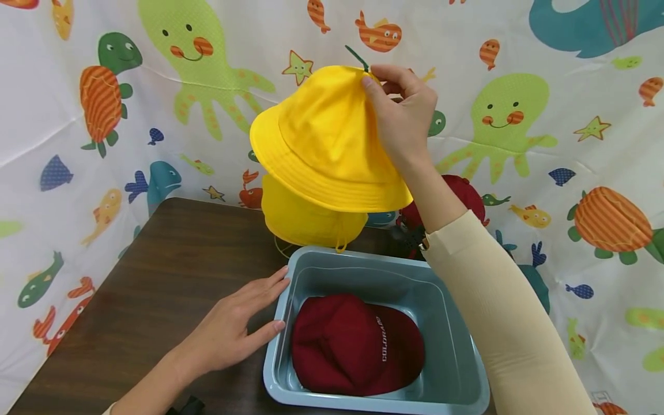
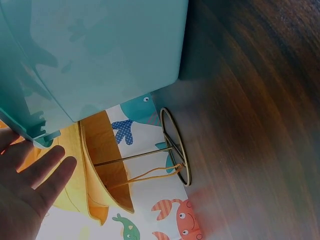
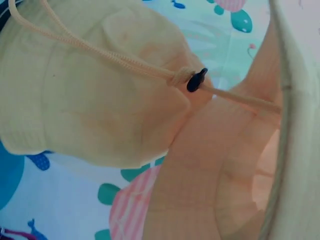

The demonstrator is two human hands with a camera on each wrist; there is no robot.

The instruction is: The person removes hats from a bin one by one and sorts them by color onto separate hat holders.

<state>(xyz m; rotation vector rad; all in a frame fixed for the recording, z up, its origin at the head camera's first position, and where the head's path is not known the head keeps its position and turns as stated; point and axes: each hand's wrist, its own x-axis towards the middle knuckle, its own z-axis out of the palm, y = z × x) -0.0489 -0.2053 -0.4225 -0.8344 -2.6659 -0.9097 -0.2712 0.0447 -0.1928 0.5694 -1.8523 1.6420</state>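
My right hand pinches a yellow bucket hat at the top of its crown, beside a thin green stem. The hat hangs tilted in the air, brim down. Just below and partly hidden by it, a second yellow hat sits on a thin wire stand. My left hand touches the left rim of a blue-grey plastic bin, fingers extended. Inside the bin lies a dark red baseball cap lettered COLORADO. A cord with a black toggle crosses the right wrist view.
Another dark red cap stands behind the bin at the back right, partly covered by my right forearm. The bin rests on a dark wooden table. Behind it hangs a white curtain printed with sea animals.
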